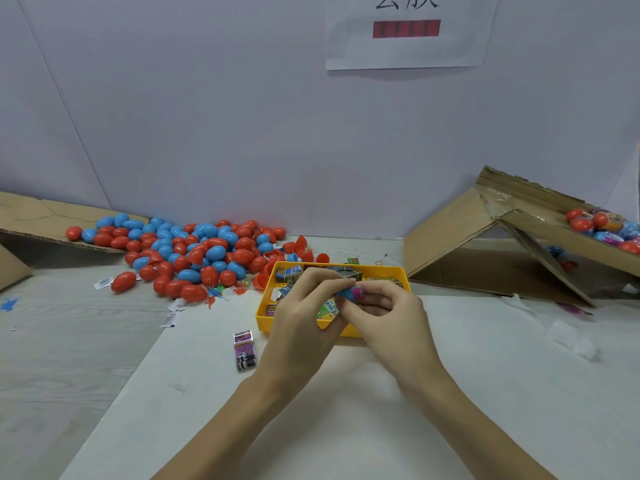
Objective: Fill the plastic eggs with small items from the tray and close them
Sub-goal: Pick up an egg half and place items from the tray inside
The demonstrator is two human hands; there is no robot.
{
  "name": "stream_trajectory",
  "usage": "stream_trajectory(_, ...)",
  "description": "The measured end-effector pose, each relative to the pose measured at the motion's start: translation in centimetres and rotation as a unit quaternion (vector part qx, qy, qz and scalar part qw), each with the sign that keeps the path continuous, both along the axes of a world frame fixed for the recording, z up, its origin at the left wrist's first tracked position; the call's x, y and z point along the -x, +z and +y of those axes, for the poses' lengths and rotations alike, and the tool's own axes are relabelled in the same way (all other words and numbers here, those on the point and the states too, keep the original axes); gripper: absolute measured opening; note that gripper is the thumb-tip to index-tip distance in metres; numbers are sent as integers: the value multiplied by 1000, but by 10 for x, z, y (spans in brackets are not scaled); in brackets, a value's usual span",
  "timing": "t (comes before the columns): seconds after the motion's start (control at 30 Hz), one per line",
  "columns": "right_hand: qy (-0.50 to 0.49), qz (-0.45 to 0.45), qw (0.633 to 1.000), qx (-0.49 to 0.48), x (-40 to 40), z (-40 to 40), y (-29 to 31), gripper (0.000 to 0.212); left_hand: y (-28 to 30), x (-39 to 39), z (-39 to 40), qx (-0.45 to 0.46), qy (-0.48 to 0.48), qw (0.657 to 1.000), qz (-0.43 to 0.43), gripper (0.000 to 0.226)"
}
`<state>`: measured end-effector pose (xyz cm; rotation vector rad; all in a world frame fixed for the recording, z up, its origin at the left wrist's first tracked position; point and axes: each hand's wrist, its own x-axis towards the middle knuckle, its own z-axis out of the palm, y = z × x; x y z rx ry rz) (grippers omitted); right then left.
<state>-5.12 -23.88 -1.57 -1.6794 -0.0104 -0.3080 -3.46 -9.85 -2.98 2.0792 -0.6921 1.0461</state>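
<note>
I see both hands curled above the yellow tray (403,271). My left hand (304,317) pinches the blue egg half (346,293) between thumb and fingertips; my right hand (388,306) grips a pink item (358,292) at its opening. The egg's long axis lies roughly level, open end pointing right.

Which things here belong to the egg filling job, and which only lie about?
Job: blue egg held by left hand and right hand; yellow tray; egg pile.
Lying about: purple packet; wall paper; cardboard flap.
</note>
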Motion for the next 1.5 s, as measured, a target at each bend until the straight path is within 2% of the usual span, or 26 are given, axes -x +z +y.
stream_trajectory(0.33, -31, -20, 995, 95, 2, 0, -1, 27, -2, 1, -3, -3, 3, 1000, 29, 48)
stream_trajectory(0.63, -45, -20, 991, 127, 6, 2, -2, 25, -3, 4, -5, -8, -10, 999, 32, 45)
stream_trajectory(0.73, -19, -4, 992, 123, 4, 2, -1, 27, -1, 3, -4, 0, -15, 999, 40, 44)
stream_trajectory(0.87, 61, 45, 997, -7, 2, 0, 6, 28, 6, 3, 3, 95, -60, 990, 80, 32)
stream_trajectory(0.97, 79, 50, 993, -66, 3, -2, 10, 26, 10, 4, 5, 145, -96, 978, 116, 33)
stream_trajectory(1.17, 100, 101, 969, -203, 2, -6, 12, 21, 9, 4, 4, 154, -113, 971, 147, 43)
stream_trajectory(1.33, 158, 159, 916, -334, -3, -10, 15, 24, 8, 1, 6, 159, -125, 968, 151, 37)
stream_trajectory(1.4, 178, 178, 900, -357, -5, -12, 15, 23, 8, 0, 8, 163, -123, 967, 154, 39)
stream_trajectory(1.5, 192, 185, 895, -358, -7, -15, 13, 23, 9, 1, 7, 179, -134, 961, 166, 41)
